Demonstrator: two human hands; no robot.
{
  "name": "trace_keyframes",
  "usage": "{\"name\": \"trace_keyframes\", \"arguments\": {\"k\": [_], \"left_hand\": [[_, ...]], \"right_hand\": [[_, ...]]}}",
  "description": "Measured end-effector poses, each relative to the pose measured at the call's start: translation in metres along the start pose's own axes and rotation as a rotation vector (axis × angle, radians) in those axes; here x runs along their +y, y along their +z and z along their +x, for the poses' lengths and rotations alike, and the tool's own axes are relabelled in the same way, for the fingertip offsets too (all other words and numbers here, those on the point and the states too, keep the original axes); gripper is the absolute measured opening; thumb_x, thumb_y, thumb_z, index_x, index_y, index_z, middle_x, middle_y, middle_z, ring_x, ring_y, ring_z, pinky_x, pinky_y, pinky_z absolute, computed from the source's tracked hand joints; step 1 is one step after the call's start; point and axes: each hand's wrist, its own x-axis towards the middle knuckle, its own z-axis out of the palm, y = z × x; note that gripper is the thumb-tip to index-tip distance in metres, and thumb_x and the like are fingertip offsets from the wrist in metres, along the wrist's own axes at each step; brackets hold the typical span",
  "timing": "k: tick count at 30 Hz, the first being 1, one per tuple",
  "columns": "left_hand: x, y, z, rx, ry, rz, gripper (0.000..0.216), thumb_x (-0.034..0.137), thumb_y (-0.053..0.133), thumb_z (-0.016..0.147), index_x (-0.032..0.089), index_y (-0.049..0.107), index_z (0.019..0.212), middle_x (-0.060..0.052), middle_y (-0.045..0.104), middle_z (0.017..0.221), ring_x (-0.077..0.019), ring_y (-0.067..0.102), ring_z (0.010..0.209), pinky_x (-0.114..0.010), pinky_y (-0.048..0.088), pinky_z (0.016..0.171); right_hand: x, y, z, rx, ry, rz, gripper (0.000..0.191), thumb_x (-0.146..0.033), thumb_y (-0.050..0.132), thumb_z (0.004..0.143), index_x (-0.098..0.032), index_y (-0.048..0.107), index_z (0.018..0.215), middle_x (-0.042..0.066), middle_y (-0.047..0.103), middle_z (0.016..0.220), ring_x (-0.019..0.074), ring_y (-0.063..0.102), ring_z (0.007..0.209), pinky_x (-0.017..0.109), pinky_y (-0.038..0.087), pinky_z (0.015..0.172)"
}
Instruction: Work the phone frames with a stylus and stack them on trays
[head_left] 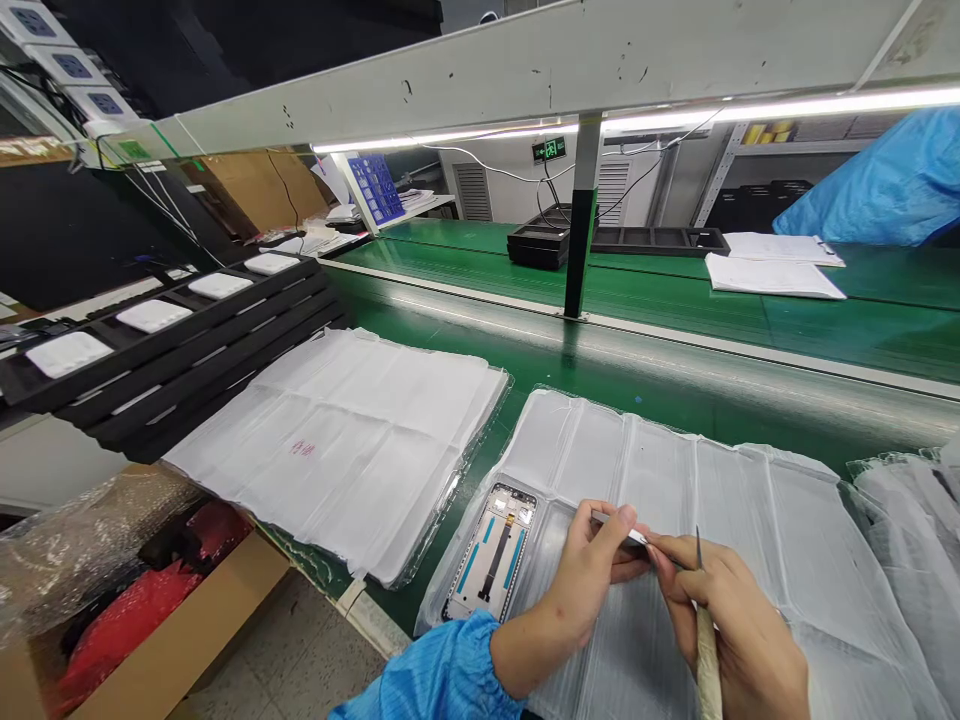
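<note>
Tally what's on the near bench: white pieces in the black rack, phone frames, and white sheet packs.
White pieces in the black rack: 4
Phone frame: 1
White sheet packs: 3, one cut off at the right edge
Total: 8
</note>
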Motion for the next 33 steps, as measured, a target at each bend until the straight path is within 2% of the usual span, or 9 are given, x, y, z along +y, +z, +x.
{"name": "trace_keyframes", "arguments": {"k": [6, 12, 15, 19, 26, 33], "left_hand": [[0.000, 0.000, 0.001, -0.007, -0.002, 0.006, 0.087, 0.080, 0.085, 0.059, 0.017, 0.043, 0.101, -0.013, 0.071, 0.108, -0.0227, 0.072, 0.090, -0.042, 0.055, 0.097], [-0.003, -0.004, 0.002, -0.029, 0.013, -0.011, 0.078, 0.073, 0.086, 0.067, 0.017, 0.043, 0.103, -0.008, 0.067, 0.097, -0.0199, 0.069, 0.087, -0.041, 0.055, 0.094], [-0.003, -0.005, 0.002, -0.044, 0.028, -0.009, 0.076, 0.073, 0.084, 0.070, 0.017, 0.045, 0.104, -0.013, 0.070, 0.106, -0.0233, 0.070, 0.095, -0.044, 0.054, 0.098], [-0.001, -0.006, 0.000, -0.021, 0.046, 0.010, 0.079, 0.076, 0.081, 0.070, 0.016, 0.046, 0.106, -0.018, 0.069, 0.119, -0.0258, 0.069, 0.098, -0.047, 0.052, 0.100], [0.005, -0.005, -0.002, -0.007, 0.073, 0.012, 0.084, 0.073, 0.084, 0.069, 0.015, 0.047, 0.117, -0.020, 0.067, 0.125, -0.0252, 0.067, 0.100, -0.045, 0.052, 0.098], [0.008, -0.005, -0.003, 0.010, 0.090, 0.029, 0.090, 0.071, 0.085, 0.066, 0.015, 0.047, 0.125, -0.019, 0.066, 0.126, -0.0231, 0.064, 0.101, -0.040, 0.051, 0.096]], "right_hand": [[0.003, 0.000, -0.001, -0.008, -0.012, 0.005, 0.021, -0.001, 0.052, 0.107, -0.017, 0.048, 0.095, 0.006, 0.064, 0.111, 0.0142, 0.061, 0.101, 0.025, 0.050, 0.082], [0.002, -0.003, 0.005, -0.003, 0.008, 0.037, 0.020, -0.005, 0.055, 0.106, -0.018, 0.047, 0.093, 0.006, 0.066, 0.114, 0.0146, 0.066, 0.105, 0.024, 0.055, 0.082], [-0.003, -0.005, 0.007, 0.042, 0.073, 0.010, 0.024, -0.007, 0.057, 0.105, -0.019, 0.044, 0.089, 0.006, 0.068, 0.112, 0.0156, 0.068, 0.098, 0.025, 0.056, 0.077], [-0.006, -0.005, 0.003, 0.131, 0.144, -0.013, 0.025, -0.011, 0.060, 0.104, -0.019, 0.043, 0.087, 0.005, 0.068, 0.104, 0.0144, 0.065, 0.079, 0.027, 0.057, 0.073], [-0.003, -0.003, -0.003, 0.057, 0.208, 0.031, 0.024, -0.016, 0.060, 0.108, -0.019, 0.044, 0.090, 0.006, 0.066, 0.107, 0.0131, 0.067, 0.090, 0.021, 0.054, 0.077], [0.002, -0.004, -0.010, 0.018, 0.248, 0.106, 0.024, -0.017, 0.062, 0.108, -0.019, 0.044, 0.092, 0.006, 0.066, 0.105, 0.0113, 0.067, 0.086, 0.016, 0.052, 0.073]]}}
